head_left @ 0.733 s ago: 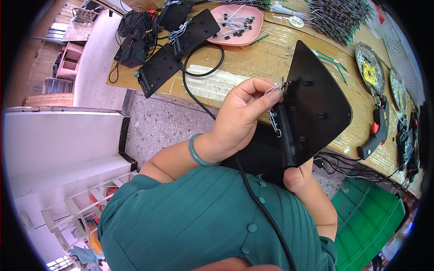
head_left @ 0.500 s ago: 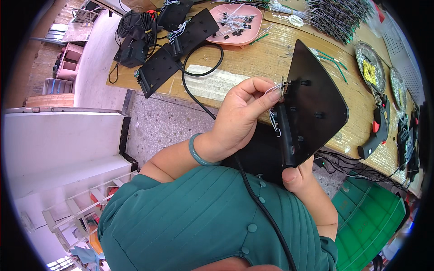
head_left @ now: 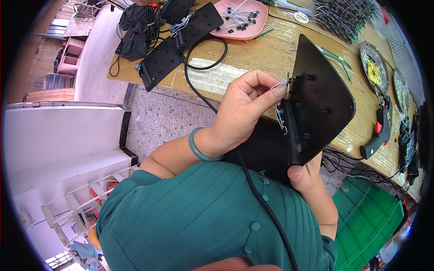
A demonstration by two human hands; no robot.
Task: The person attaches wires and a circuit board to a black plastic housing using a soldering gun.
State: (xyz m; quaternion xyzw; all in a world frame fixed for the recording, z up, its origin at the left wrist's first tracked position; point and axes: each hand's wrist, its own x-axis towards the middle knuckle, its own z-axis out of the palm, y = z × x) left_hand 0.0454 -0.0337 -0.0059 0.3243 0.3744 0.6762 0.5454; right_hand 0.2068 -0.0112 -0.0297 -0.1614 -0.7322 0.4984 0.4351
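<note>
A black plastic panel (head_left: 323,101) with small clips on its inner face stands tilted in front of me, a black tube-like ridge along its near edge. My right hand (head_left: 305,174) holds it from below, the thumb at its lower corner and the other fingers hidden behind. With thumb and forefinger, my left hand (head_left: 248,104) pinches a small circuit board (head_left: 289,85) with thin white wires (head_left: 281,119) at the panel's left edge. The wires hang in a loop beside the ridge. A black cable (head_left: 257,194) runs down over my green shirt.
On the wooden bench (head_left: 253,58) lie more black panels (head_left: 160,63), a black adapter (head_left: 133,45) and a pink tray (head_left: 257,27) of small wired parts. To the right are a soldering gun (head_left: 382,126), metal dishes (head_left: 374,67) and green wires (head_left: 339,61). A green crate (head_left: 368,221) stands below.
The panel and both hands have shifted slightly to the right in view. The left-hand pinch on the small board and the right-hand hold are the same.
</note>
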